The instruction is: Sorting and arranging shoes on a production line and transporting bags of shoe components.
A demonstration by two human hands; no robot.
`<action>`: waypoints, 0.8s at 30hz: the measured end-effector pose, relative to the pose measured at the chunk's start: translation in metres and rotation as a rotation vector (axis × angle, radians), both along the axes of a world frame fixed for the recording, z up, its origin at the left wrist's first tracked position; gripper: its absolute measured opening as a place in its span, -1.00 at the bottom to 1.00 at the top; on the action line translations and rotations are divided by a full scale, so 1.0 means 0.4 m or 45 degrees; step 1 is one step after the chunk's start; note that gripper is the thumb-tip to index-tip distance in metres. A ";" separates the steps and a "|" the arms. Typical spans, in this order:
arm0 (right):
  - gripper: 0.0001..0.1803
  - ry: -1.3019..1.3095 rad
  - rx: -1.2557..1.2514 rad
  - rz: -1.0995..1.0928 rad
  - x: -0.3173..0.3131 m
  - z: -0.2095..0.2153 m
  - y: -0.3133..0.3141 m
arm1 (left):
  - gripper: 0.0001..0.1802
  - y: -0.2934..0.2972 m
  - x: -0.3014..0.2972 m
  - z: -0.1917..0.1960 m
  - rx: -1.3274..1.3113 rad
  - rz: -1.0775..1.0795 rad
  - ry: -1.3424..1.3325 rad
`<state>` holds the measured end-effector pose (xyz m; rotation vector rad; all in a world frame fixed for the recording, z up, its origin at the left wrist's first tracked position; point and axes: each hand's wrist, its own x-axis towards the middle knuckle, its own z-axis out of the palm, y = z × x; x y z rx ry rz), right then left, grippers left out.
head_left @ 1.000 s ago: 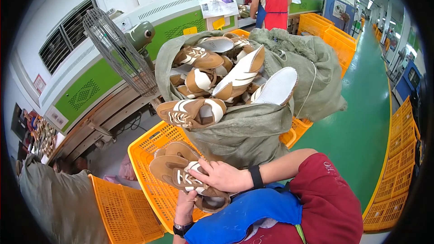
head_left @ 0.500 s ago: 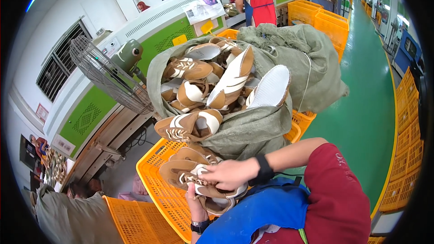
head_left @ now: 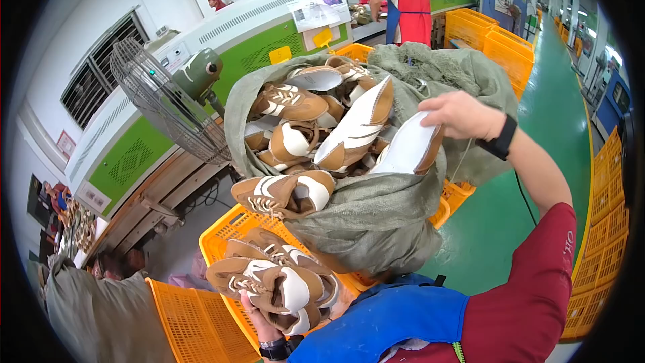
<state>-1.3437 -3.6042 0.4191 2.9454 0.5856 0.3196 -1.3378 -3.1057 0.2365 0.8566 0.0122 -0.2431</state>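
Green factory floor stretches away to the right, lined with orange-yellow plastic crates [head_left: 510, 47], while a long green and white machine [head_left: 222, 47] and a wire-caged pedestal fan [head_left: 158, 104] stand on the left. At the centre, a large olive-green cloth sack [head_left: 376, 222] rests slumped over the crates, its mouth gaping toward the viewer so the brown and white shoe uppers [head_left: 316, 141] inside spill forward within easy reach. The right hand [head_left: 460, 115], arm stretched up and forward with a dark band at the wrist, is at the sack's right side, fingers curled over the heel end of a white and tan shoe upper [head_left: 406, 149], gripping it. Low in the picture, the left hand [head_left: 259, 319], wrist bent back and palm up, is closed under a stack of brown and white uppers [head_left: 275, 282], cradling them against the body just above a yellow crate [head_left: 225, 232]. One more upper [head_left: 285, 191] hangs over the sack's lip. Another person in a red top [head_left: 410, 0] stands far behind.
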 end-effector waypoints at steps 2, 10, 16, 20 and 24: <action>-0.72 0.140 0.196 -0.061 0.012 0.081 -0.010 | -0.32 0.015 -0.009 -0.013 -0.001 0.072 0.003; -0.67 0.320 1.413 -0.087 0.161 0.089 -0.158 | -0.29 -0.005 0.026 -0.010 -0.022 0.153 -0.006; -0.70 0.190 2.450 -0.053 0.303 0.049 -0.178 | -0.34 -0.074 0.274 -0.021 0.039 0.120 -0.071; -0.57 0.302 1.624 -0.497 0.379 -0.145 -0.051 | -0.39 -0.081 0.317 -0.017 -0.013 -0.042 -0.048; -0.50 0.346 1.433 -0.563 0.373 -0.094 0.007 | -0.37 -0.084 0.298 -0.022 0.013 0.029 -0.041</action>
